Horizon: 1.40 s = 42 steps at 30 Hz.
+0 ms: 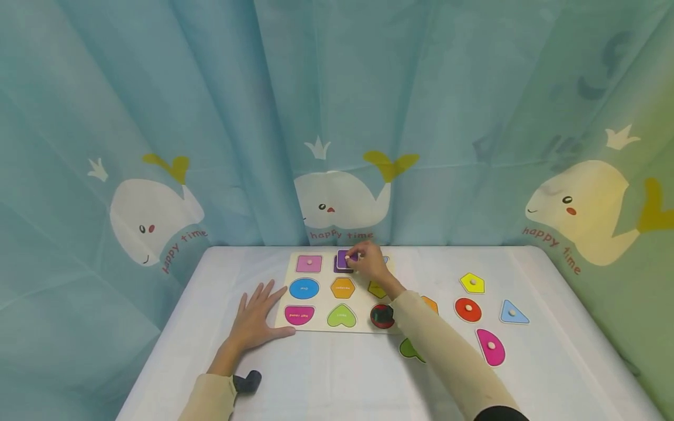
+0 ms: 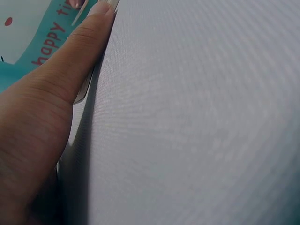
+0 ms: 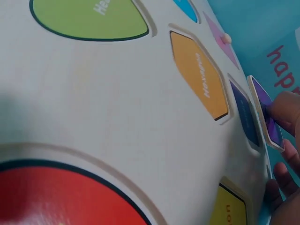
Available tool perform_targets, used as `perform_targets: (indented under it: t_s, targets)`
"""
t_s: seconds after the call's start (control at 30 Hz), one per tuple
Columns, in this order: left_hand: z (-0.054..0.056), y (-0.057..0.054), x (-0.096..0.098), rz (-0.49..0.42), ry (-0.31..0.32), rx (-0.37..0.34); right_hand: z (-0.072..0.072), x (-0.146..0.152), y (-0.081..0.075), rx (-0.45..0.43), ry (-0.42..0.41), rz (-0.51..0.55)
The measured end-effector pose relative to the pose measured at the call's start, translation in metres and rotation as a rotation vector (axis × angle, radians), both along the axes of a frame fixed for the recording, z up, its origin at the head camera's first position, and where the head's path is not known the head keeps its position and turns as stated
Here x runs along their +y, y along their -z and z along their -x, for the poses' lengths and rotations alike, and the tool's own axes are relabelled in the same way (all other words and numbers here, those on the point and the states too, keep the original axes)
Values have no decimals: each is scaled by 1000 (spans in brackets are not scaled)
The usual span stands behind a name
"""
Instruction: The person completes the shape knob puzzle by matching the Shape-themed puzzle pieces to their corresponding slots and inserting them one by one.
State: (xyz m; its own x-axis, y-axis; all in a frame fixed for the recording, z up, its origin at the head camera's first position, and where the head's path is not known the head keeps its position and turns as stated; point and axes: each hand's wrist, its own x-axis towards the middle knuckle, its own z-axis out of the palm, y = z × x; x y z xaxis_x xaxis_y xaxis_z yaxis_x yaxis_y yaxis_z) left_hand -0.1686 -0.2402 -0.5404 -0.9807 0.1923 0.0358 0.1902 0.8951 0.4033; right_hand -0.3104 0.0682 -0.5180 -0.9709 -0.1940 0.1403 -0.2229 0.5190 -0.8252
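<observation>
The right hand (image 1: 371,264) pinched a purple square (image 1: 341,262) by its knob (image 1: 347,257) above its recess (image 3: 244,113); the left hand (image 1: 254,323), splayed, seemingly steadied the board (image 1: 325,299).

1. The white cloth-covered table (image 1: 326,374) stands before the light-blue printed fabric curtain (image 1: 210,88).
2. The flat cream puzzle board (image 1: 324,301) lies toward the table's far edge; the left hand (image 1: 255,324) lies at its left edge.
3. The pink four-sided knobbed piece (image 1: 316,266) sits in the far-left recess.
4. The right hand (image 1: 372,264) holds the purple four-sided knobbed piece (image 1: 342,263) over the far-middle recess.
5. Right of the board, the red round knobbed piece (image 1: 463,313) lies between the yellow pentagonal (image 1: 473,286) (behind) and magenta half-round (image 1: 487,354) (before) knobbed pieces.
</observation>
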Motion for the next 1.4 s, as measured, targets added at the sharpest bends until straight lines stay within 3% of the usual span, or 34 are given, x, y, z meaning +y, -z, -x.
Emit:
perform_targets:
  t_s: [0.5,0.93,1.17,1.4]
  targets:
    - [0,0,1,10,-3,-3,6,-4,15,99,-40,-78]
    - [-2,0,-1,22,-5,15,3,-5,16,218,-74,-106]
    - [-2,-1,1,18,-5,18,5,-6,16,123,-59,-161]
    - [-2,-2,2,8,1,19,4,-5,14,119,-49,-179]
